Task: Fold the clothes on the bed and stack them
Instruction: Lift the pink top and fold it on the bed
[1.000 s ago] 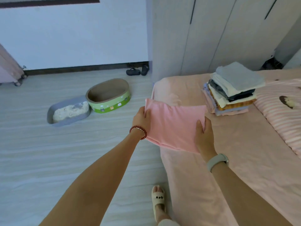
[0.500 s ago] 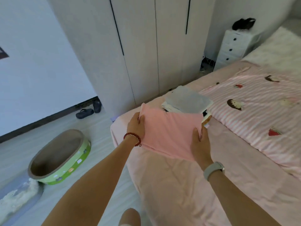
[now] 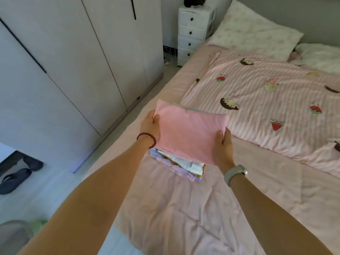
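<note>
The folded pink garment (image 3: 189,133) is held flat over the stack of folded clothes (image 3: 181,165), a hand at each short end, which seems the sensible way to carry something just folded: supported from both sides, it keeps its shape and the folds stay shut. The left hand (image 3: 151,127) grips the left edge, thumb on top and fingers tucked beneath; the right hand (image 3: 223,144) pinches the near right corner the same way. Whether the garment already rests on the pile or hangs just above it I cannot tell, since it hides the top layers; only the near edges of the stack peek out below it, white, patterned and pale blue. The pile sits on the bare pink sheet (image 3: 184,208) near the left side of the bed, just short of the striped quilt (image 3: 266,100) spread across the far right, so it has a level base and stays within reach of someone standing at the bedside. I would judge this the setting-down step, with the hands yet to slide out.
</note>
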{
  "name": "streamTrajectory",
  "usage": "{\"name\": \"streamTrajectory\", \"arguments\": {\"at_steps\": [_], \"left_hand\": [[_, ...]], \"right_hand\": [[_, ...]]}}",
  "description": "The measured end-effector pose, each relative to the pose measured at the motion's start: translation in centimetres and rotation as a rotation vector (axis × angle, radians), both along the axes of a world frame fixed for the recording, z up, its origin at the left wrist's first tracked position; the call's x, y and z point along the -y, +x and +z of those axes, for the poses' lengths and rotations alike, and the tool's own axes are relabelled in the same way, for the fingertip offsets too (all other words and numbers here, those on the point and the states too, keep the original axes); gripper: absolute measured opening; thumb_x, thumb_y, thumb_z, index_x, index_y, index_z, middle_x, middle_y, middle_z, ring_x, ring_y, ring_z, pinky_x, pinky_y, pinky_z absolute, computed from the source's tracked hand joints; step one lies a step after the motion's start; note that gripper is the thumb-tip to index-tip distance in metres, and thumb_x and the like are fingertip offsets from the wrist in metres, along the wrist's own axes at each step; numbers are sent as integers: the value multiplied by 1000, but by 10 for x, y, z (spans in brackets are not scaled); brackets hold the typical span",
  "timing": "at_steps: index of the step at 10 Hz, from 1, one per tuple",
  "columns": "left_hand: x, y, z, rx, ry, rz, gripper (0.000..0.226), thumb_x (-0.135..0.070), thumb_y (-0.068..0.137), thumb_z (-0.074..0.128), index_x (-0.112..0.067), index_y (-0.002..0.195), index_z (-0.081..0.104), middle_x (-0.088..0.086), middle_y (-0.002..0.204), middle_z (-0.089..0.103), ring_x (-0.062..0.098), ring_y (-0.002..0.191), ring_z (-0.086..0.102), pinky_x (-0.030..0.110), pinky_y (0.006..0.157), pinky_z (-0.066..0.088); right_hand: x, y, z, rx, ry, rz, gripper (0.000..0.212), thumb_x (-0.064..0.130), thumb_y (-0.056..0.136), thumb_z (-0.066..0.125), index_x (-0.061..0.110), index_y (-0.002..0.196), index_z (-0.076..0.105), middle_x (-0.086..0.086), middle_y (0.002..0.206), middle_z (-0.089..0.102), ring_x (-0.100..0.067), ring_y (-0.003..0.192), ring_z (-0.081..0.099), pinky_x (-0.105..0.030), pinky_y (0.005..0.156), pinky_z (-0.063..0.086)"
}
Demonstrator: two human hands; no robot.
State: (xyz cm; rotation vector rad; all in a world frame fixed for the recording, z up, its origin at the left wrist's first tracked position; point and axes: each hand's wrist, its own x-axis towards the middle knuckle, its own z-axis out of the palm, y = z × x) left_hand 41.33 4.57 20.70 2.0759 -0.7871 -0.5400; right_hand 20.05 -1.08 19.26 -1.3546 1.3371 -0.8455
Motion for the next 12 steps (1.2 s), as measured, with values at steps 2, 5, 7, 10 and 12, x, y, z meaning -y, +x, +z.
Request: {"name": "streamTrajectory", "arguments": {"at_steps": [2,5,7,10,12], "left_hand": [[60,55,-36,-46,-28,-58,34,-21,99,31,-11,129,47,12,122,57,30,110,51,31,89,38],[81,72,-103,-16,272,-103,35,-30,98,34,-12,128,40,17,115,58,34,100,56,38,81,44],[86,57,-87,646,145,-194,45,-25,93,39,-22,138,37,7,145,33,28,134,27,47,107,16],[108,41,-128,629,427,-658,61,-62,88,13,-45,142,-10,-12,154,-18,32,141,-16,61,108,4],[115,40,-116,689,512,-694,61,-64,87,6,-45,142,-12,-9,155,-17,34,140,-17,63,106,-1]], "right_hand": [[41,50,-18,-94,-7,-86,32,32,100,25,24,126,41,11,87,54,-12,77,53,-25,61,36],[56,57,-61,-416,199,-145,44,35,99,30,14,137,29,-15,122,53,-30,91,51,-32,74,32],[47,71,-44,-835,-596,-133,47,12,81,51,9,128,51,-18,125,51,-37,116,47,-49,97,32],[71,72,-90,-1124,-361,345,59,46,94,33,36,147,9,-6,157,-3,-30,143,-8,-49,113,1],[80,71,-56,-877,-164,395,52,37,98,33,30,147,17,0,157,3,-22,144,-9,-56,111,-6]]}}
